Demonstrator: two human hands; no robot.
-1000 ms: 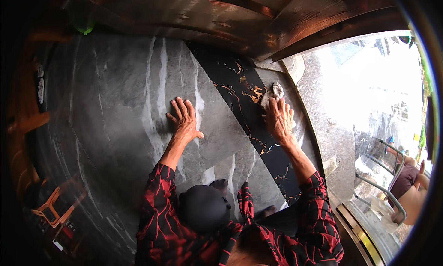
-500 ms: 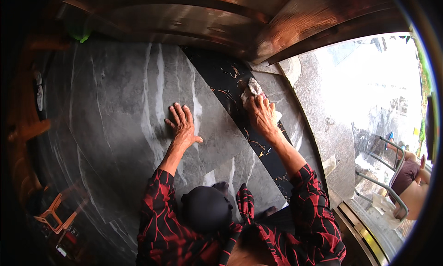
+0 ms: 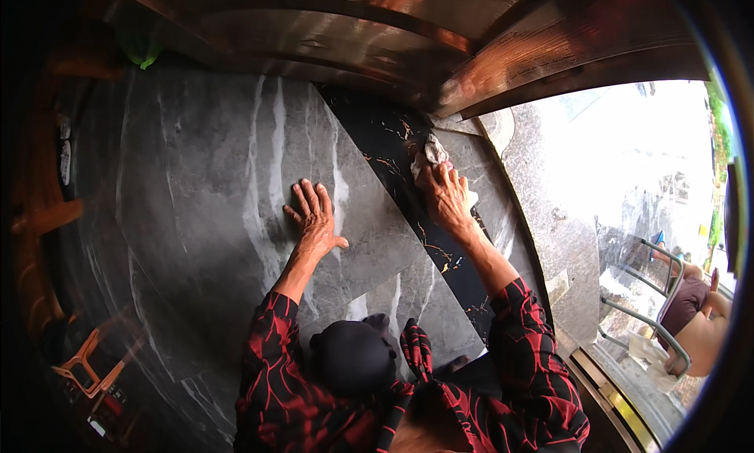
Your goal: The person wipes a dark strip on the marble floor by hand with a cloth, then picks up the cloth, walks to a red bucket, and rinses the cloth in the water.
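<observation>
My left hand (image 3: 316, 219) lies flat on the grey marbled floor tiles (image 3: 204, 186), its fingers spread and nothing under them that shows. Farther right, my right hand (image 3: 448, 198) presses down on a crumpled whitish cloth (image 3: 434, 150). Part of the cloth sticks out beyond the fingers and a bit more shows at the right side of the hand. The cloth rests on the black, gold-veined tile strip (image 3: 393, 158), by its right edge. Both forearms come from red and black patterned sleeves.
A brown door panel (image 3: 353, 41) spans the far side. To the right, past the threshold, is bright paving (image 3: 565, 210) where a person sits on a metal-framed chair (image 3: 667, 296). An orange stool-like frame (image 3: 88, 367) stands at lower left, wooden furniture (image 3: 39, 217) along the left.
The view has shifted slightly. Both hands keep nearly the same places on the floor, the left flat and the right on the cloth.
</observation>
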